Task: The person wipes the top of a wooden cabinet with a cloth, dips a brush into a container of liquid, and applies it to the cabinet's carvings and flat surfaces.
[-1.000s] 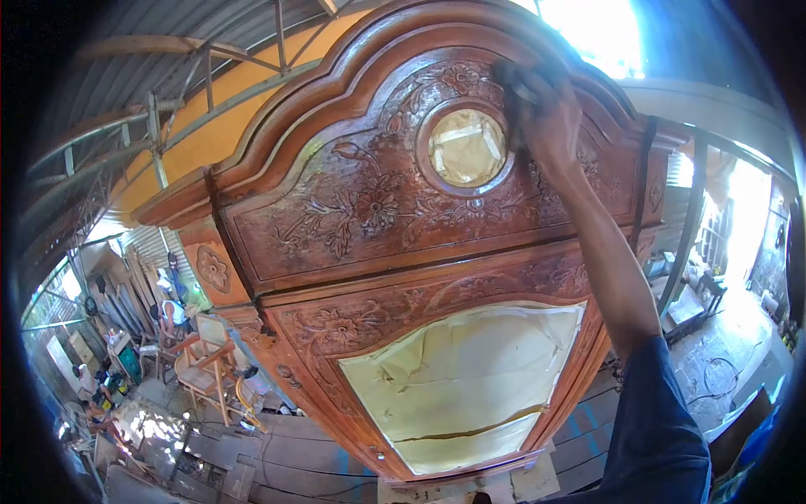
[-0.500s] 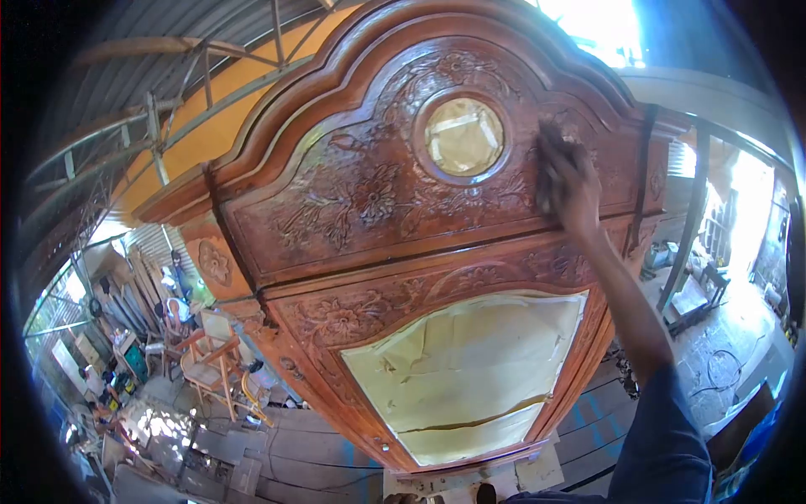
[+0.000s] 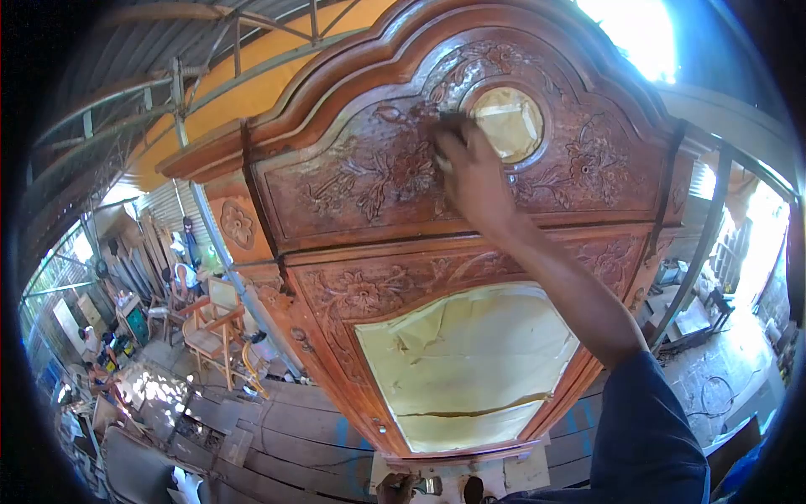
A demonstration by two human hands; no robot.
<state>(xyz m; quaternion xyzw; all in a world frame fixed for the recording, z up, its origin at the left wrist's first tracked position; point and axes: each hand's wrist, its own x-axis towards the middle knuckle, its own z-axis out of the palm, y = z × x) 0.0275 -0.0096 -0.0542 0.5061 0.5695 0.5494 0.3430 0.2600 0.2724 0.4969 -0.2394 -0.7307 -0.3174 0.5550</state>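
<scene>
A tall carved wooden cabinet [image 3: 369, 193] with floral relief fills the view, seen from close up. My right hand [image 3: 472, 175] presses against the upper carved panel, just left of the round opening [image 3: 508, 124] covered with yellowish paper. The fingers are closed over a small dark pad or cloth [image 3: 452, 128] held against the wood. My bare forearm and a blue sleeve [image 3: 651, 437] run down to the lower right. The lower door opening [image 3: 466, 361] is masked with crumpled paper. My left hand is out of sight.
A wooden chair [image 3: 210, 332] stands at lower left among boards and clutter on the floor. Other people [image 3: 180, 273] are farther back on the left. A metal roof and beams are overhead. A post [image 3: 701, 244] and bright open yard lie to the right.
My right hand has swept from the right of the round opening, down and across, to its left side. The view has shifted a little rightward.
</scene>
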